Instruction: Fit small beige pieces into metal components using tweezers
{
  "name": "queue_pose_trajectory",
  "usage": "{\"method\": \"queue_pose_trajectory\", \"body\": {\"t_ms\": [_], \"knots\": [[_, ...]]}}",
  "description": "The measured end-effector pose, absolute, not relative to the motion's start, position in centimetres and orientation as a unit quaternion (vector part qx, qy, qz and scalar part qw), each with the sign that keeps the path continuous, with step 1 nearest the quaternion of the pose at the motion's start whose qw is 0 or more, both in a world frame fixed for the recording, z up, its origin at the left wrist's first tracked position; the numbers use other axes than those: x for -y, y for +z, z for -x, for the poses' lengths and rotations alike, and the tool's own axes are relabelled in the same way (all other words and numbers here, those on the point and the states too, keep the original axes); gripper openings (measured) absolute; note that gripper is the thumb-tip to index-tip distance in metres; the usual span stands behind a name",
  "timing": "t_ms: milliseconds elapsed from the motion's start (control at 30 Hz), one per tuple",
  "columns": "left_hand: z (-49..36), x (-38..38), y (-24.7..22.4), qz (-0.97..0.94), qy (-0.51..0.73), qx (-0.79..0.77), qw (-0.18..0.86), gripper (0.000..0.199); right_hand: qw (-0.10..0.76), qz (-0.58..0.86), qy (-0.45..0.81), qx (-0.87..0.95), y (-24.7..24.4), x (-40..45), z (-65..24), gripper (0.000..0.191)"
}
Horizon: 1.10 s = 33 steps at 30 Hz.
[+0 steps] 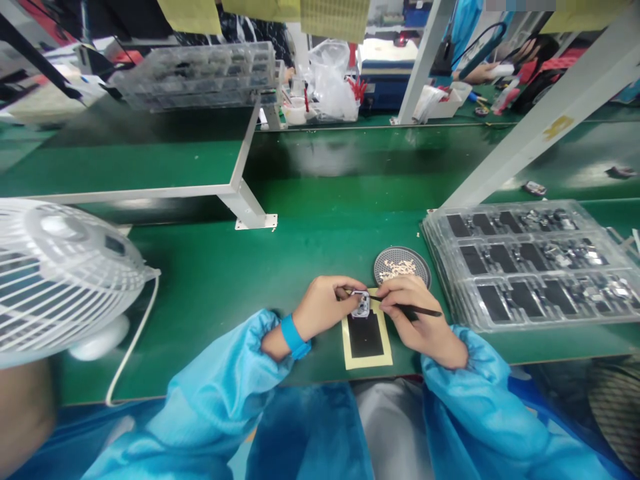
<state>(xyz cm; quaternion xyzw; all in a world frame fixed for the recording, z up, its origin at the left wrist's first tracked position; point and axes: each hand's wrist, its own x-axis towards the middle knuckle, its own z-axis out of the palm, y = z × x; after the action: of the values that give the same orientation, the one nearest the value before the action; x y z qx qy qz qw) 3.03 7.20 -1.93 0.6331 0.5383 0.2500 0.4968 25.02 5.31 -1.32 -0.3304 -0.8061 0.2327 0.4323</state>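
My left hand [327,307] pinches a small silvery, square-framed part [361,305], which looks like a watch case, between thumb and fingers. In my right hand [415,313] are dark, slim tweezers [423,310], their tip reaching to the part. Below both hands lies a black pad with a pale yellow border [367,362]. Just beyond my right hand stands a round grey dish [427,263] holding many tiny beige pieces [399,268]. A blue band [295,337] circles my left wrist.
Stacked clear trays [435,267] with black and metal parts stand at right. A white fan [65,280] is at left, beside a raised green shelf [150,153] on a white leg [250,207]. A slanted white post [525,110] rises behind the trays. Another person's hand [480,72] shows far back.
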Motion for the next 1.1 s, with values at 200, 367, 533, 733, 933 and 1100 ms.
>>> {"method": "queue_pose_trajectory", "body": {"t_ms": [200, 367, 533, 733, 933, 1100], "knots": [[-3.1, -7.3, -1.8, -0.614, 0.266, -0.536, 0.515, 0.025, 0.491, 0.326, 0.308, 0.747, -1.3, -5.1, -24.6, 0.023], [-3.2, -7.3, -1.4, -0.612, 0.276, -0.532, 0.517, 0.025, 0.467, 0.335, 0.330, 0.749, -1.7, -5.0, -24.6, 0.021], [-3.3, -7.2, -1.0, -0.610, 0.272, -0.530, 0.523, 0.024, 0.449, 0.345, 0.332, 0.754, -2.1, -5.1, -24.8, 0.022], [-3.2, -7.3, -1.3, -0.591, 0.310, -0.515, 0.537, 0.025, 0.478, 0.325, 0.335, 0.744, -1.5, -5.0, -24.6, 0.021], [-3.0, -7.5, -0.6, -0.495, 0.314, -0.468, 0.661, 0.041, 0.576, 0.325, 0.279, 0.697, -1.0, -4.6, -24.6, 0.029], [-3.3, -7.5, -0.2, -0.428, 0.285, -0.445, 0.734, 0.040, 0.605, 0.356, 0.234, 0.672, -1.3, -5.0, -24.3, 0.028]]}}
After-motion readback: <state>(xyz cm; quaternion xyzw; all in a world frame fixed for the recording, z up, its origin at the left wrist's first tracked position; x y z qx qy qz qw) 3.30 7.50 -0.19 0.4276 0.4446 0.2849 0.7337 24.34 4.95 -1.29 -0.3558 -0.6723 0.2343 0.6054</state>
